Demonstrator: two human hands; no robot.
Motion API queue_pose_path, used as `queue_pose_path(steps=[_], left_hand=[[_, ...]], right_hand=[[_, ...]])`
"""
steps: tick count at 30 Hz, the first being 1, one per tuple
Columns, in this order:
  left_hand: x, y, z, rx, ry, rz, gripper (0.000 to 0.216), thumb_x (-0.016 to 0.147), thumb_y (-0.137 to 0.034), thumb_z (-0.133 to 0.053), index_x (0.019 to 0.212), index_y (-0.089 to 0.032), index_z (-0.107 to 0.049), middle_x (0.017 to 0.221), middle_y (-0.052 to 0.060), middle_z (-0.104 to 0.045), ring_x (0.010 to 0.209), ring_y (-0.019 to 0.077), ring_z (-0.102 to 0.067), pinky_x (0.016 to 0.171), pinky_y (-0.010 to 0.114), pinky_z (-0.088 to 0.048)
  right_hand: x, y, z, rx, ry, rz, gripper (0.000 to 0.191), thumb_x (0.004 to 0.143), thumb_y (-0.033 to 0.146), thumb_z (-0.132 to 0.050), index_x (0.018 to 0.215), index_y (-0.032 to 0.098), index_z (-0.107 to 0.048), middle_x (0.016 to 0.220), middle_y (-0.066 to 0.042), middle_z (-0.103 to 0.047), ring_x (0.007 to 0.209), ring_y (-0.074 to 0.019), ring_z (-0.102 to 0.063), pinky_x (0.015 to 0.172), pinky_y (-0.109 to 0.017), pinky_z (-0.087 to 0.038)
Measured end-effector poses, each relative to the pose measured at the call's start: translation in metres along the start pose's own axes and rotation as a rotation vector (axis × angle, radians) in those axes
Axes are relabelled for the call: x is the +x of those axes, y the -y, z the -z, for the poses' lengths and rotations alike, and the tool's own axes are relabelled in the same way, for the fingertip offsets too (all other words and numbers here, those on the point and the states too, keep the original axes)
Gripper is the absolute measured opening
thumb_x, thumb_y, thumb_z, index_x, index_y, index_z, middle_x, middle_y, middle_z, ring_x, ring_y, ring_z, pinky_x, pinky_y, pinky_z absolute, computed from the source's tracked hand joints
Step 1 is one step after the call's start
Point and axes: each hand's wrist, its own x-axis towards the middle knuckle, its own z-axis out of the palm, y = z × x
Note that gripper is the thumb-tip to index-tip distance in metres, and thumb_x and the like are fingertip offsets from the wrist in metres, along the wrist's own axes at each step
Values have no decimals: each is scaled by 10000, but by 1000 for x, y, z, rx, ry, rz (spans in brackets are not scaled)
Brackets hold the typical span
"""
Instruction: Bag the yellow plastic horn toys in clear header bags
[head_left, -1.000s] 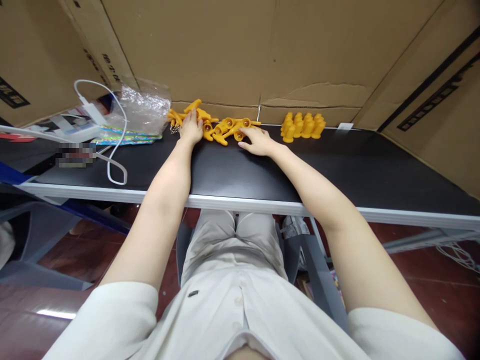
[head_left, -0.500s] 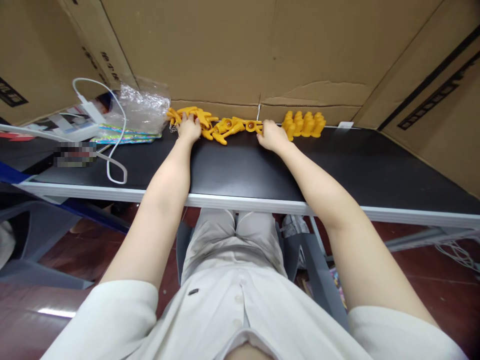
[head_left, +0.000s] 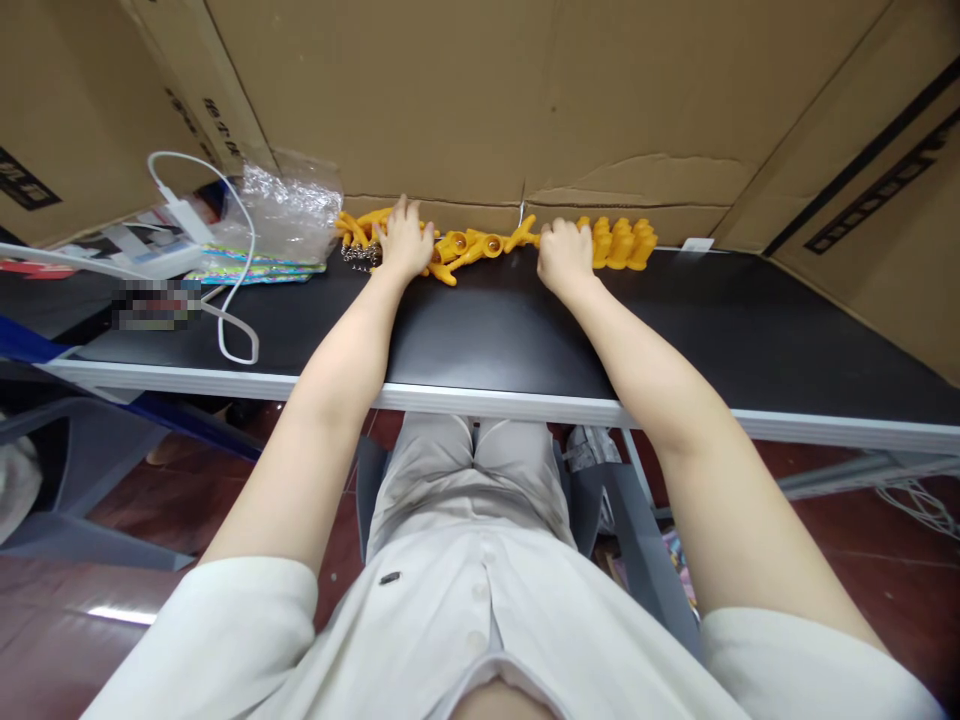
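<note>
My left hand (head_left: 405, 242) rests over a loose pile of yellow plastic pieces (head_left: 360, 228), its fingers spread. Several of these look like small hands with prong-like fingers, and metal ball chains (head_left: 360, 257) lie beside them. Between my hands, more yellow pieces (head_left: 472, 246) show round holes in their ends. My right hand (head_left: 566, 258) is closed, its fingers curled at the end of a pronged yellow plastic piece (head_left: 520, 234); the far end is hidden. Just right of that hand, upright yellow pieces (head_left: 624, 243) stand in close rows.
Cardboard walls (head_left: 420, 100) rise behind the black tabletop (head_left: 487, 335). To the left are a clear plastic bag (head_left: 292, 205), colourful flat packets (head_left: 262, 268) and a looped white cable (head_left: 251, 230). A small white piece (head_left: 697, 244) lies at the back right.
My left hand has moved right across the pile, uncovering more chain, and its fingers have spread. My right hand has shifted slightly right and back; the pronged piece beside it now points differently.
</note>
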Motion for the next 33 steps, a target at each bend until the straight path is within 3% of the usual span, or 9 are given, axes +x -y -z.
queue_pose_path(steps=[6, 11, 15, 18, 24, 28, 33], left_hand=[[-14, -19, -11, 35, 136, -187, 713, 861, -483, -789, 1533, -327, -612, 1789, 113, -390, 1712, 411, -198, 1374, 690, -21], [-30, -48, -8, -38, 219, -351, 627, 885, -389, -774, 1498, -339, -650, 1684, 93, -539, 1646, 375, -375, 1385, 571, -174], [-32, -58, -10, -82, 148, -275, 408, 900, -225, -678, 1296, -293, -748, 1406, 99, -705, 1520, 404, -536, 1333, 614, -288], [-30, -56, -8, -56, 87, -253, 366, 870, -162, -645, 1196, -285, -757, 1284, 87, -735, 1479, 394, -575, 1322, 603, -318], [-33, -58, -4, 23, 90, -270, 486, 798, -162, -677, 1265, -294, -711, 1243, 80, -770, 1436, 394, -609, 1315, 534, -352], [-35, -62, -6, 57, 105, -266, 532, 776, -183, -695, 1299, -282, -693, 1235, 91, -780, 1406, 406, -629, 1287, 510, -386], [-32, -57, -8, 176, 82, -313, 563, 795, -246, -664, 1357, -274, -668, 1220, 104, -797, 1315, 406, -677, 1199, 508, -464]], right_hand=[[-2, -3, 23, -16, -82, 34, 542, 1133, 355, -335, 1512, 74, -602, 1404, -257, -646, 1366, -441, -575, 1158, -692, -356], [-8, 6, 40, -52, -17, 195, 593, 1060, 198, -351, 1622, 117, -526, 1561, -223, -585, 1448, -406, -527, 1269, -658, -273], [-11, 17, 43, -57, 16, 346, 591, 1104, 251, -306, 1652, 164, -509, 1596, -141, -586, 1483, -344, -519, 1310, -576, -241], [-13, 23, 43, -42, 22, 357, 601, 1100, 283, -332, 1645, 103, -511, 1566, -175, -604, 1446, -364, -546, 1299, -556, -257], [-18, 29, 45, 48, 120, 302, 550, 1100, 347, -344, 1572, 151, -547, 1513, -213, -616, 1416, -409, -537, 1228, -594, -315], [-16, 30, 46, 35, 100, 293, 476, 1083, 324, -375, 1484, 156, -570, 1496, -215, -602, 1429, -419, -500, 1205, -597, -324], [-14, 26, 40, 40, 55, 330, 502, 1100, 378, -378, 1526, 153, -521, 1529, -219, -580, 1431, -402, -507, 1172, -565, -369]])
